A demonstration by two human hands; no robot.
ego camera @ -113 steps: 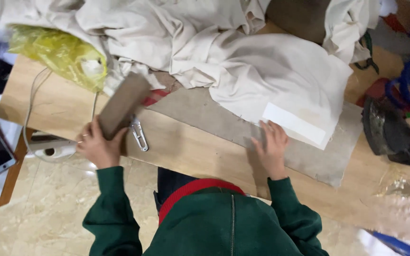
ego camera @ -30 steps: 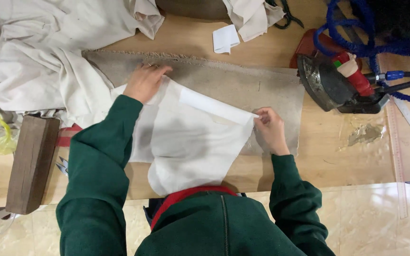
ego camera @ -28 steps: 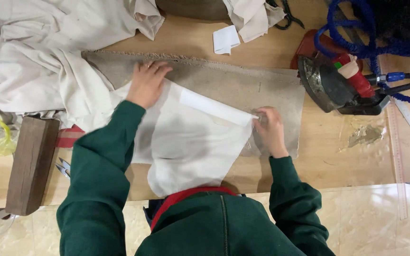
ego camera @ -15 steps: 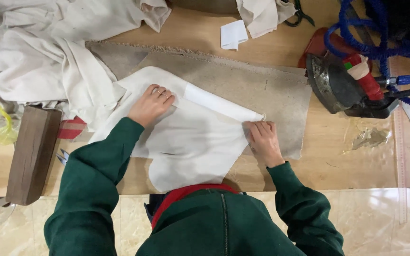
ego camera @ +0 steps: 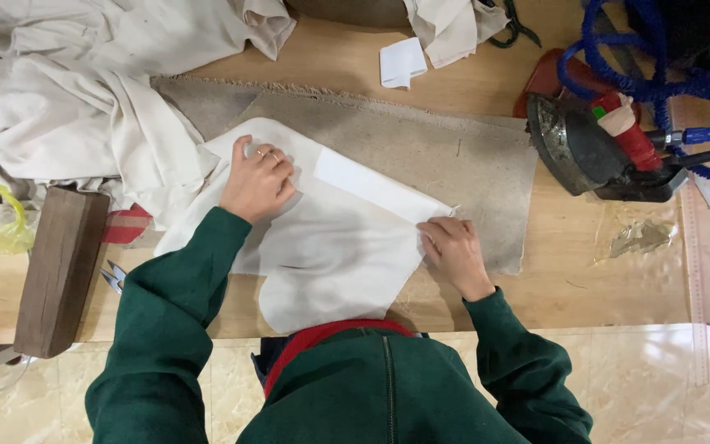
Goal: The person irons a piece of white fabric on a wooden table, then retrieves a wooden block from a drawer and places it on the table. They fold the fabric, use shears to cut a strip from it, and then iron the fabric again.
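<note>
left hand [ego camera: 256,177] flat, fingers together, pressing white fabric piece [ego camera: 330,238] | right hand [ego camera: 452,251] fingers curled, pinching the fabric's right corner | fabric lies on grey felt pad [ego camera: 454,156] on counter [ego camera: 585,279] | iron [ego camera: 585,152] right of pad | wooden block [ego camera: 59,267] at left, scissors [ego camera: 112,278] just beside it

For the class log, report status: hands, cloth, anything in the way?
Left hand flat on white cloth piece. Right hand pressing its right corner. Cloth spread on grey pad. Iron parked apart, right.
</note>
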